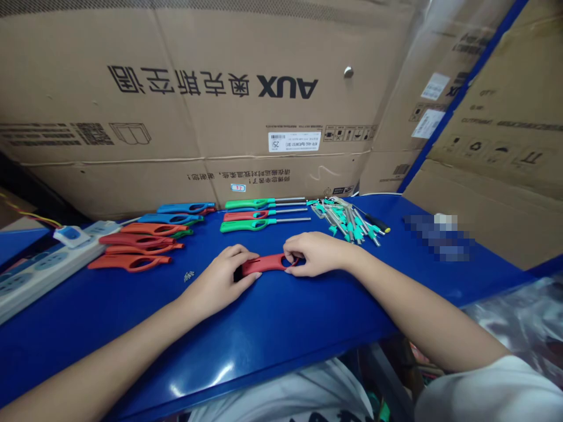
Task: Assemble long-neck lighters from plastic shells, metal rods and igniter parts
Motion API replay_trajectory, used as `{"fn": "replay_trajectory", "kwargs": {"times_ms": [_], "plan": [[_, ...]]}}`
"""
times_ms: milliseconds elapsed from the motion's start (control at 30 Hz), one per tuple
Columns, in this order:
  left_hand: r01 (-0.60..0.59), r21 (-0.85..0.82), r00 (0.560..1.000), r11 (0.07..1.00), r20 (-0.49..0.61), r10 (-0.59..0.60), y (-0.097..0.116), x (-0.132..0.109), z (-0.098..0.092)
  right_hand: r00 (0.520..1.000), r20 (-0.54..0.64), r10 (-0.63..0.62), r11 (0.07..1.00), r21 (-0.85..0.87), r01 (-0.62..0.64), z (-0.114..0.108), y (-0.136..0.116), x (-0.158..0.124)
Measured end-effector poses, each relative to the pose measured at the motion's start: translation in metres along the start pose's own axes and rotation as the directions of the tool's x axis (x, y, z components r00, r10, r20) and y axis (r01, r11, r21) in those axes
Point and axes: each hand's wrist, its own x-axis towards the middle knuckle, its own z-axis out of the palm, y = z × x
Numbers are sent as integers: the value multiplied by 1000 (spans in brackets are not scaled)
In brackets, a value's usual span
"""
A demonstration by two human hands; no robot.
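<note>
Bare forearms (101, 351) over the blue bench (264, 346), left hand (217, 281) clasping a red lighter handle (266, 265), right hand (319, 253) hooking curled fingers through its loop (299, 262).

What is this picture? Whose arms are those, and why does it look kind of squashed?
Those are a person's own arms! A camera worn on the person's head took this one picture. It looks forward and down, so you see about what the person sees, only squashed a little.

The left hand and right hand are both holding a red plastic lighter handle. Under them is a blue table. On it lie more red handles, long lighters with metal tips, and a pile of small green and metal parts. A power strip sits on the left, and big cardboard boxes stand behind.
</note>
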Motion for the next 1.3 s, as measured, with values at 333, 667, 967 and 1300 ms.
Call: {"fn": "replay_trajectory", "kwargs": {"times_ms": [333,667,967,1300], "plan": [[30,14,999,999,13,-30,2,2,0,1000,-25,19,1000,13,-19,-7,3,-5],[86,-30,996,996,-25,-87,1,0,3,924,-344,166,985,16,-171,-19,25,-7],[92,-13,995,996,-39,-93,0,1,1,995,51,92,996,-2,-92,-1,9,-2],[-9,77,998,997,-68,14,18,-5,-9,901,-266,344,891,-208,-402,-26,31,-11]]}}
